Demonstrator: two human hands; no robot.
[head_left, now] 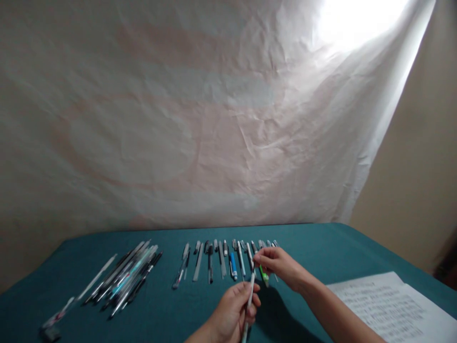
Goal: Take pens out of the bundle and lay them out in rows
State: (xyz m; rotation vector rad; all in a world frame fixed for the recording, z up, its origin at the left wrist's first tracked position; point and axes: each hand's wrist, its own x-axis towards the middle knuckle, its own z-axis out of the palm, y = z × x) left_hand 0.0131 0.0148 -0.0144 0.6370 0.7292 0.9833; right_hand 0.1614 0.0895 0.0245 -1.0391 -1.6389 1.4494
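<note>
My left hand (237,309) is closed around a slim white pen barrel (250,299), which points up and away from me over the front of the table. At its upper end, my right hand (274,264) pinches a thin dark piece (253,267) between thumb and fingertips. Whether that piece is joined to the barrel I cannot tell. Just behind my hands, pens and pen parts lie in a row, among them a white pen (241,259), a blue pen (233,267) and a green pen (264,276) partly hidden by my right hand.
A heap of several pens (124,281) lies on the left of the green tablecloth (171,314). Farther left are a long white stick-like piece (96,276) and a blurred dark object (50,333). Written paper sheets (385,305) lie at right. A pale sheet (214,143) hangs behind.
</note>
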